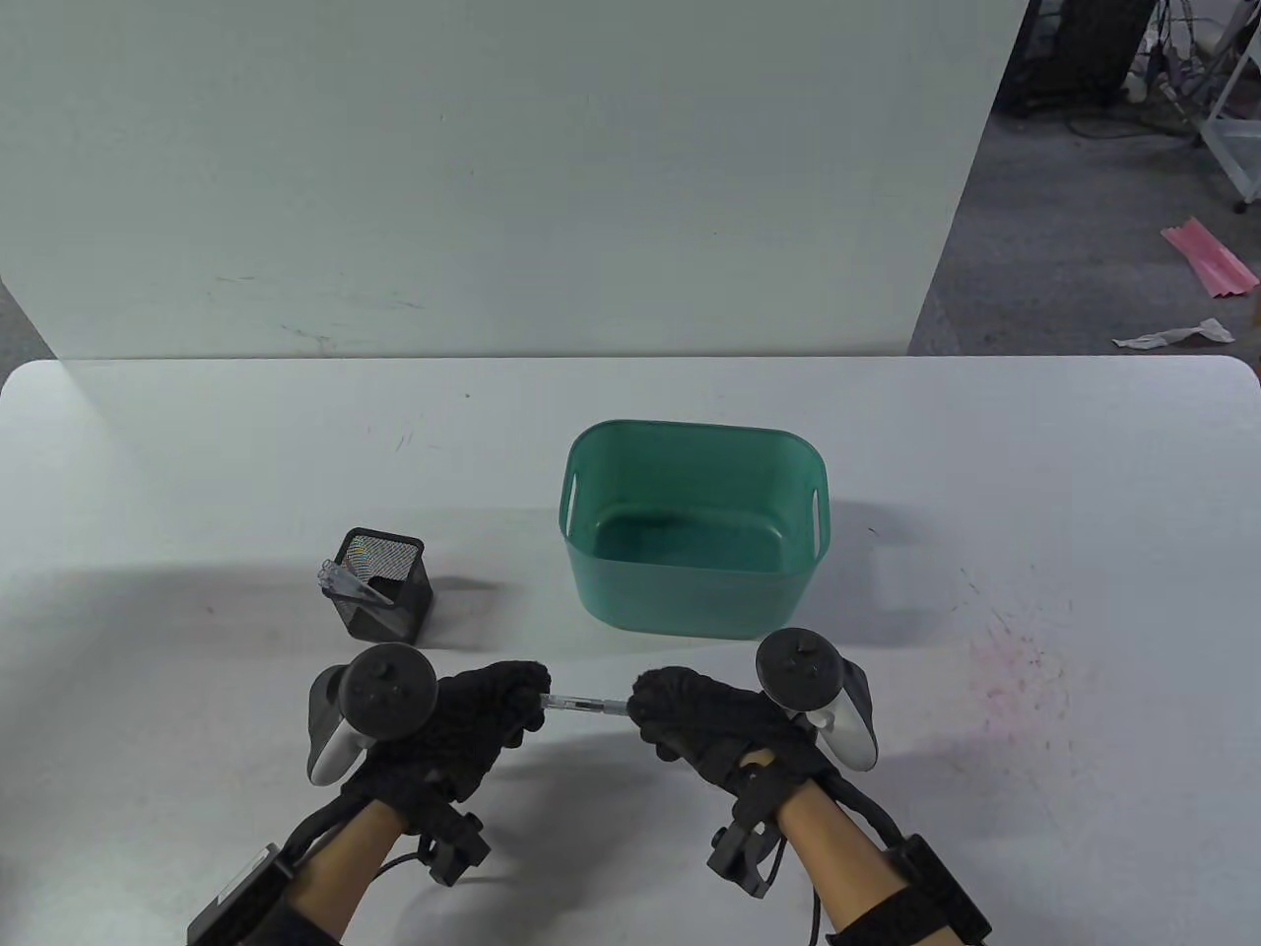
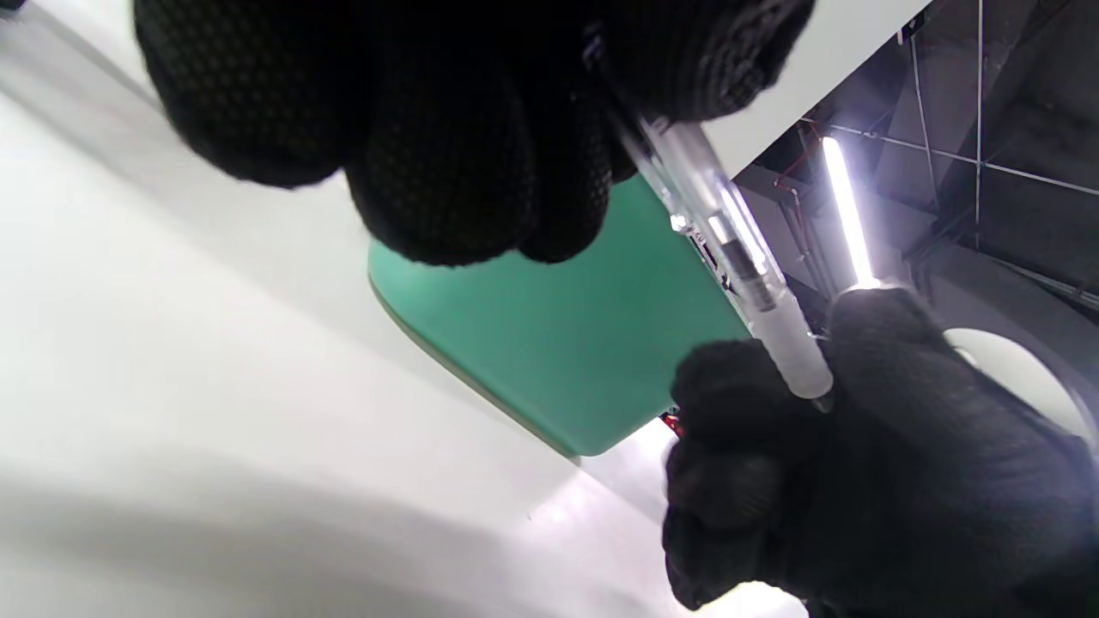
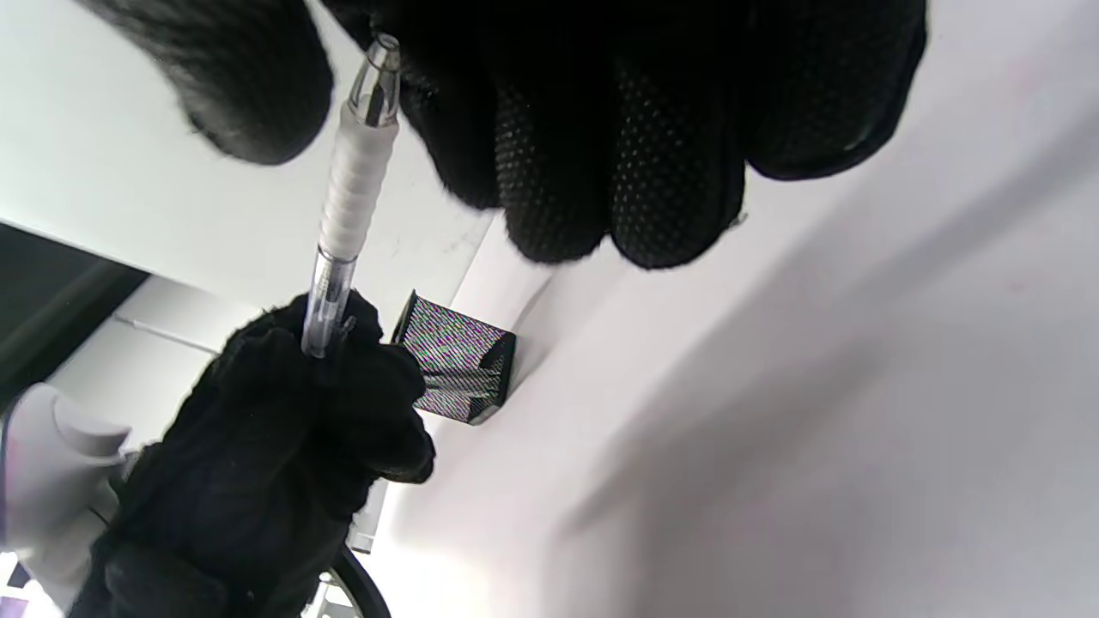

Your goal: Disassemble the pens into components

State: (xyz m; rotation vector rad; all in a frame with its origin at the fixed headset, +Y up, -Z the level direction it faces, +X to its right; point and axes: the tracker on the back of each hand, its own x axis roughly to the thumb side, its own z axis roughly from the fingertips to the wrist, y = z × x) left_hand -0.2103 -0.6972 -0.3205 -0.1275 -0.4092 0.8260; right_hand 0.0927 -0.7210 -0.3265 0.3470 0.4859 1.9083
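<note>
Left hand: gloved in black, fingers curled round one end of the pen; grip clamped on the clear barrel end. A tracker sits on its back.
Right hand: gloved in black, fingers curled round the other end of the pen; grip clamped on the white ribbed sleeve near the tip. A second tracker sits on its back.
Pen: clear-bodied, held level between the two hands above the tabletop, near the front edge. Only a short middle section shows between the gloves in the table view. In the left wrist view the pen runs from the left fingers down into the right hand. In the right wrist view the pen shows its white ribbed sleeve and a clear tip under the right fingers, with its barrel entering the left hand.
Pen state: appears whole; whether any joint has loosened cannot be told.
Bin: green plastic, with slot handles, standing on the tabletop just beyond the hands; nothing shows on its floor.
Pen holder: black mesh cup, left of the bin and just beyond the left hand, with further clear pens leaning inside. Their count cannot be told.
Tabletop: white, with faint scuffs and a pinkish stain to the right.
</note>
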